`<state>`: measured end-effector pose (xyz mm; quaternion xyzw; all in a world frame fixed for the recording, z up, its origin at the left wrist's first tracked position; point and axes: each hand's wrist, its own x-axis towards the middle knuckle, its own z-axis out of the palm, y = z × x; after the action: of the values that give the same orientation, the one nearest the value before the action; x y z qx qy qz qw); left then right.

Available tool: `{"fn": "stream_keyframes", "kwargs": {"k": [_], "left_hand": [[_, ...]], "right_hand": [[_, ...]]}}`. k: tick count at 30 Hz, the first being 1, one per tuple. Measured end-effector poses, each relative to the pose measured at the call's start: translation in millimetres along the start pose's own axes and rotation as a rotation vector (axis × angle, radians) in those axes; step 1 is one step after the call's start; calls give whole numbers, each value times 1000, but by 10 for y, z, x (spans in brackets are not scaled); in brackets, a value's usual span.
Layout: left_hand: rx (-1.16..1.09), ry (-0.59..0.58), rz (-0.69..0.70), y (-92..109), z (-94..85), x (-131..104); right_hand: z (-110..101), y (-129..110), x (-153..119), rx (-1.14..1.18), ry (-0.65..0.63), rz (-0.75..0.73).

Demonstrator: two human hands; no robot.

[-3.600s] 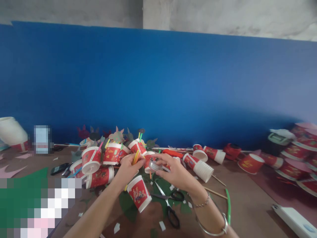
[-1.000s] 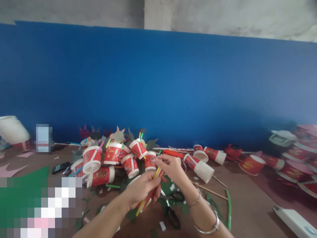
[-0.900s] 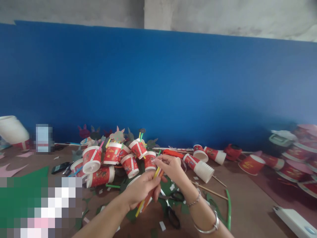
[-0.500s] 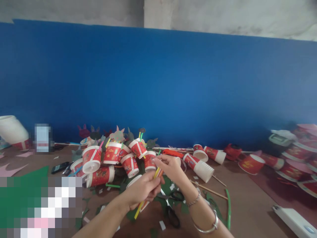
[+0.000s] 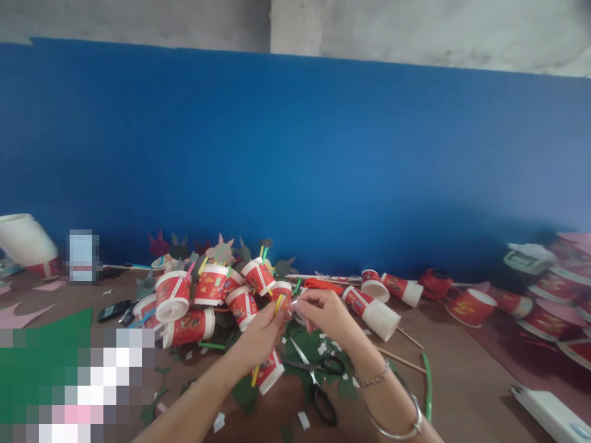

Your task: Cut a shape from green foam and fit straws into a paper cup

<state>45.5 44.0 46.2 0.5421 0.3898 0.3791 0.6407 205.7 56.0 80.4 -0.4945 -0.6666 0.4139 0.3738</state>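
My left hand [image 5: 265, 329] is closed around a yellow straw [image 5: 279, 303], whose lower end shows below the fingers. Just under that hand is a tilted red paper cup [image 5: 270, 371] with a white rim; whether the hand also bears it I cannot tell. My right hand [image 5: 319, 312] is beside the left, thumb and fingertips pinched together. A small whitish bit shows at its fingertips, too small to name. Black-handled scissors [image 5: 314, 372] lie spread below and between my hands, on green paper scraps.
Red paper cups [image 5: 210, 285] with straws and paper animal heads [image 5: 220, 252] pile up at the left. Stacked cups [image 5: 376, 315] lie right of my hands, near wooden sticks [image 5: 401, 358] and a green strip [image 5: 425, 384]. A blue wall [image 5: 314, 160] stands behind the brown table [image 5: 462, 381].
My right hand has drawn slightly away from the straw, its fingertips now pinched. My left hand has risen a little and turned, and the red cup under it shows more fully.
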Motion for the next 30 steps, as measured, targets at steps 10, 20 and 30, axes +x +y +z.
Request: {"fn": "stream_keyframes", "kwargs": {"k": [10,20,30], "left_hand": [[493,95,255,0,-38,-29],[591,88,281,7,-17,-68],[559,57,201,70,-1,-119]], "right_hand": [[73,1,-24,-166,19,30],[75,12,-25,-235,44,68],[73,69,-25,-278,43,71]]}}
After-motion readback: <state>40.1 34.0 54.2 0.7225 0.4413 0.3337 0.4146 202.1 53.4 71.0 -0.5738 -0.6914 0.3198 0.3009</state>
